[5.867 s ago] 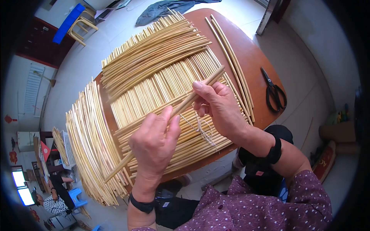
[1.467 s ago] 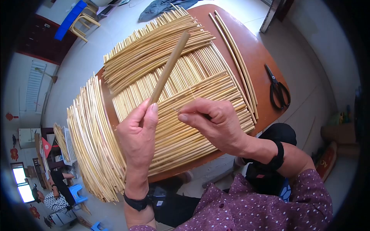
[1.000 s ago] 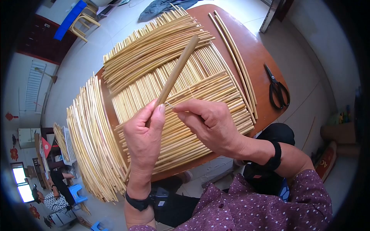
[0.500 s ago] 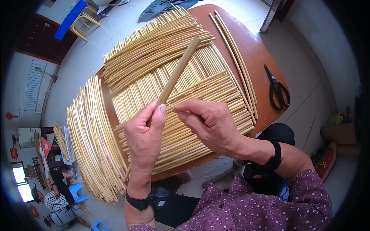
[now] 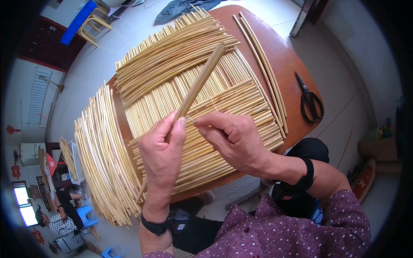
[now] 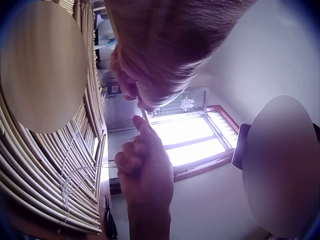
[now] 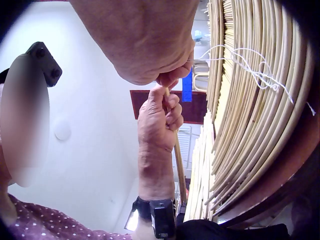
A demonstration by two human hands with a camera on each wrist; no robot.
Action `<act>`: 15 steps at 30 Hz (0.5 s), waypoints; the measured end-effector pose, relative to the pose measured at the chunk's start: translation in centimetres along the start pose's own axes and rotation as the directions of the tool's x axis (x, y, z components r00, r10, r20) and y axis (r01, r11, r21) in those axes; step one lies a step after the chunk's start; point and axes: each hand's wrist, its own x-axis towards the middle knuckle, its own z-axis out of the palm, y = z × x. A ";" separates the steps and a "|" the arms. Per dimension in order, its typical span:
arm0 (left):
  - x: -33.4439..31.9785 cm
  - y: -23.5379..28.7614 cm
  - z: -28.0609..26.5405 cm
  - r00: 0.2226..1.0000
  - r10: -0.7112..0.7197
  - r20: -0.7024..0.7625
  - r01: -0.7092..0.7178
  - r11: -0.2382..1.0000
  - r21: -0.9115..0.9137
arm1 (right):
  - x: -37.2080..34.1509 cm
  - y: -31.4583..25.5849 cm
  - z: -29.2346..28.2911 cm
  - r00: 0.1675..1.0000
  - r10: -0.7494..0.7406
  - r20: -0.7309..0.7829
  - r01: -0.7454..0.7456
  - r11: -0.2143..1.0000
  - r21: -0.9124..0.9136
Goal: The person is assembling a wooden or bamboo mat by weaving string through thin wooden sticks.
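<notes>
Left hand [image 5: 161, 149] around partly hidden stick [image 5: 200, 81]

Home-like room: white radiator [image 5: 36, 102], red wall decorations [image 5: 16, 172], tiled floor [image 5: 92, 71].

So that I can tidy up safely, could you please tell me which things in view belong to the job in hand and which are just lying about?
Job in hand:
held stick in the left hand
white string in the right hand
stick layers beneath
probably the scissors

Apparently just lying about:
dark cloth
blue stool
</notes>
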 end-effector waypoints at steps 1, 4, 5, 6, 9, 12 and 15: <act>0.0 -0.1 0.1 0.999 0.032 -0.012 -0.032 0.999 0.016 | 0.0 0.0 0.0 1.000 0.000 0.000 0.000 1.000 0.000; 0.0 -0.3 0.1 0.997 0.071 -0.024 -0.069 0.997 0.044 | 0.0 0.1 0.0 1.000 -0.001 -0.001 0.001 1.000 0.002; 0.0 -0.3 0.1 0.997 0.076 -0.026 -0.074 0.996 0.054 | 0.0 0.0 0.0 1.000 0.000 0.003 0.000 1.000 -0.001; 0.0 -0.3 0.1 0.997 0.076 -0.026 -0.074 0.996 0.054 | 0.0 0.0 -0.1 1.000 0.001 0.007 -0.001 1.000 -0.004; 0.0 -0.3 0.2 0.993 0.107 -0.038 -0.104 0.991 0.084 | 0.0 0.4 0.2 1.000 -0.022 -0.009 0.022 1.000 -0.005; 0.0 -0.4 0.3 0.991 0.126 -0.048 -0.121 0.987 0.102 | 0.0 0.3 0.1 1.000 -0.010 -0.007 0.010 1.000 -0.012; 0.0 -0.4 0.3 0.993 0.103 -0.053 -0.098 0.991 0.090 | -0.1 0.1 0.0 1.000 0.023 0.012 -0.023 1.000 0.002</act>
